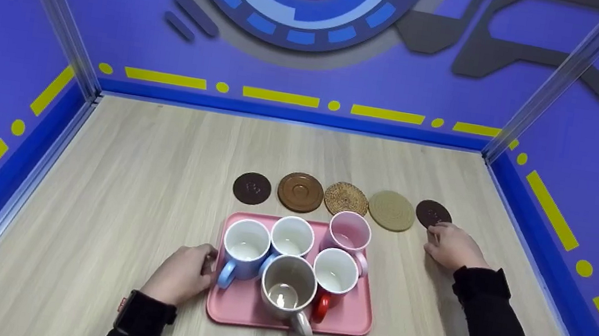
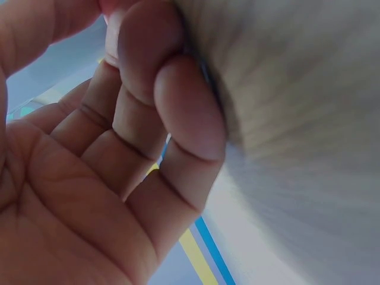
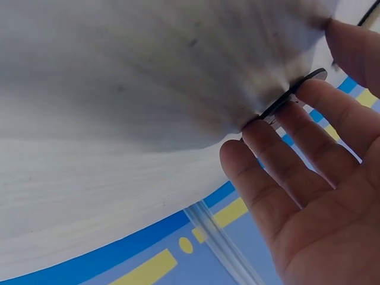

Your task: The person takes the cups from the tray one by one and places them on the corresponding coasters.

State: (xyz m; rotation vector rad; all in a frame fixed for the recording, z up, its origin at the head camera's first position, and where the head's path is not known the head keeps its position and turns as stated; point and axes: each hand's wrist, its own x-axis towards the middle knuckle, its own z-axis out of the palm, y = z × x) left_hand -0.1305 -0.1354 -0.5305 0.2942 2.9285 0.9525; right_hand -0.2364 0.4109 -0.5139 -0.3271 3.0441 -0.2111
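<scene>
A pink tray (image 1: 233, 308) carries several mugs: a light-blue-handled mug (image 1: 246, 248), a white-lined mug (image 1: 292, 237) behind it, a pink mug (image 1: 349, 230), a red-handled mug (image 1: 336, 273) and a large grey-beige mug (image 1: 287, 289) in front. My left hand (image 1: 182, 274) holds the tray's left rim; its curled fingers (image 2: 190, 110) rest low at the tabletop in the left wrist view. At the right end of a row of coasters, my right hand (image 1: 455, 248) touches a dark round coaster (image 1: 434, 212). Its extended fingers (image 3: 291, 154) meet the coaster's edge, with the thumb apart.
Left of that coaster lie a pale woven coaster (image 1: 392, 210), a braided straw coaster (image 1: 346, 200), a brown wooden coaster (image 1: 300, 192) and another dark coaster (image 1: 252, 188). They sit just behind the tray. Blue-purple panels (image 1: 299, 83) enclose the wooden table (image 1: 160, 160) at the back and sides.
</scene>
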